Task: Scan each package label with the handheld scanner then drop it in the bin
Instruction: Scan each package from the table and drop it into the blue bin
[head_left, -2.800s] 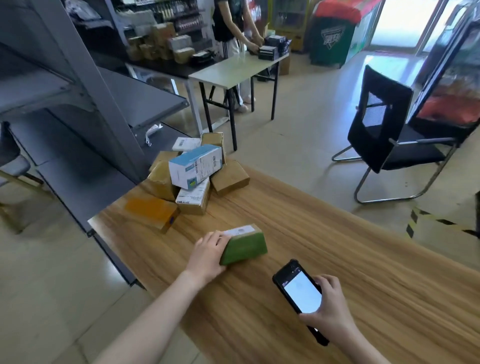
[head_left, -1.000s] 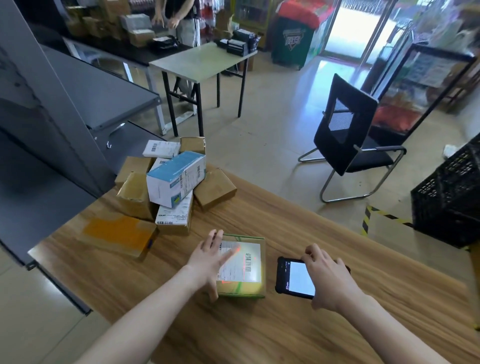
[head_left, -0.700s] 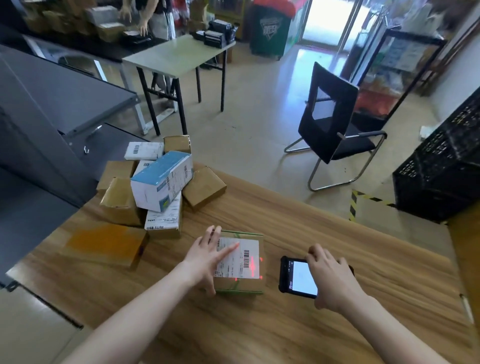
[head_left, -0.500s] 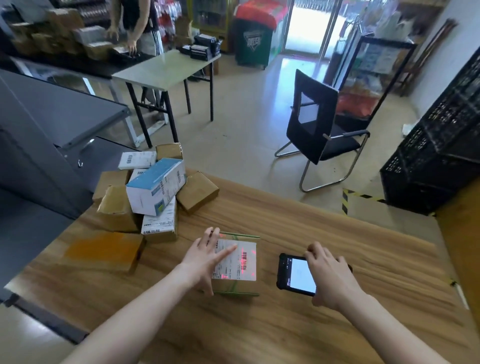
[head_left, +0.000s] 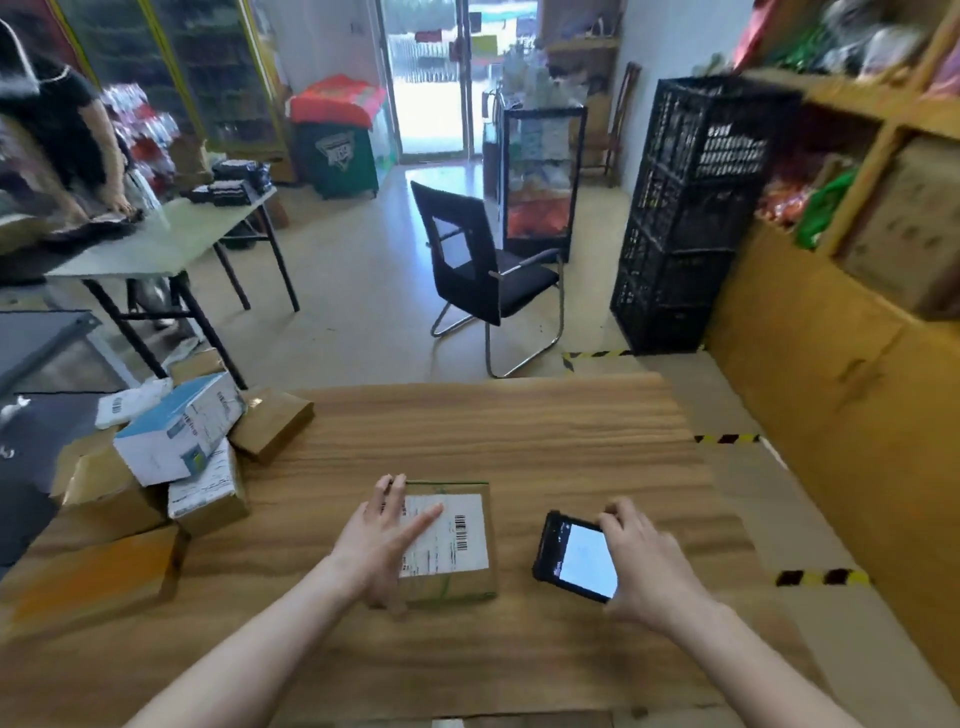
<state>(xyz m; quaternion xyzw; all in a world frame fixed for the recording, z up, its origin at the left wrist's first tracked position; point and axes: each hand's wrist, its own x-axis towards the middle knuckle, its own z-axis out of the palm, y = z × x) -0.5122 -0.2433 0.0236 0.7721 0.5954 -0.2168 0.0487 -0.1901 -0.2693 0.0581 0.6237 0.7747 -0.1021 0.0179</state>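
The package (head_left: 457, 535) lies on the near middle of the table (head_left: 519, 441), with the left hand (head_left: 379, 540) resting flat on its left part. Just right of it is the scanner (head_left: 571, 558), gripped at its right edge by the right hand (head_left: 644, 561). A pile of boxes (head_left: 176, 452) sits at the table's far left, with a flat box (head_left: 88, 577) nearer on the left edge. Beyond the table stands a chair (head_left: 478, 265), with a case (head_left: 540, 176) behind it. Crates (head_left: 685, 208) are stacked far right, beside shelves (head_left: 857, 260). A second table (head_left: 166, 239) stands far left.

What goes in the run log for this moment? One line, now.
left grip: flat on package, label up | right grip: holds scanner, screen lit | bin drop: not yet done
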